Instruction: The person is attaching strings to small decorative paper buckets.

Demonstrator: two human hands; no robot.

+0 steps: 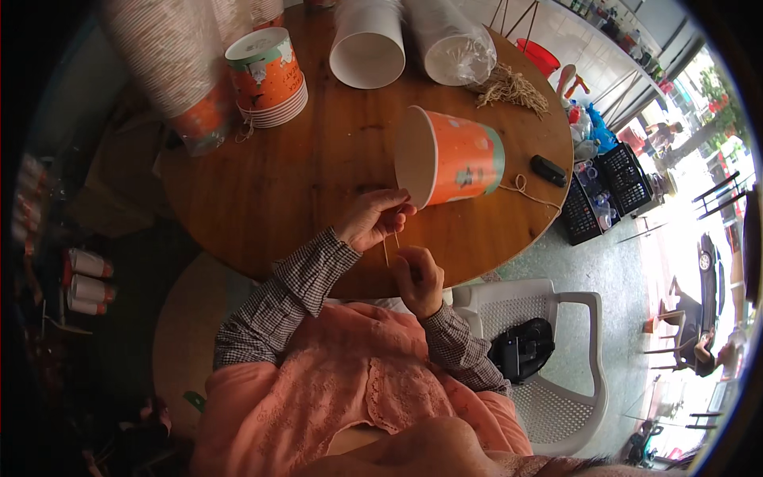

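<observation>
An orange paper bucket [467,163] with a green base band lies on its side on the round wooden table, its mouth facing left. My left hand [372,221] is at the near edge of its rim, thumb and fingers pinched together. From there a thin string [387,253] runs down to my right hand [420,280], whose fingers are curled closed around it, close to the table's near edge. Whether the string passes through the rim is hidden by my left fingers. More string [520,188] trails from behind the bucket's base toward the table's right edge.
Nested orange buckets [270,83] stand at the left back, beside tall plastic-wrapped stacks [159,60]. White buckets [368,60] lie at the back, near a string bundle [513,89]. A black object [548,170] sits at right. A white chair [584,334] holds a black bag [523,350].
</observation>
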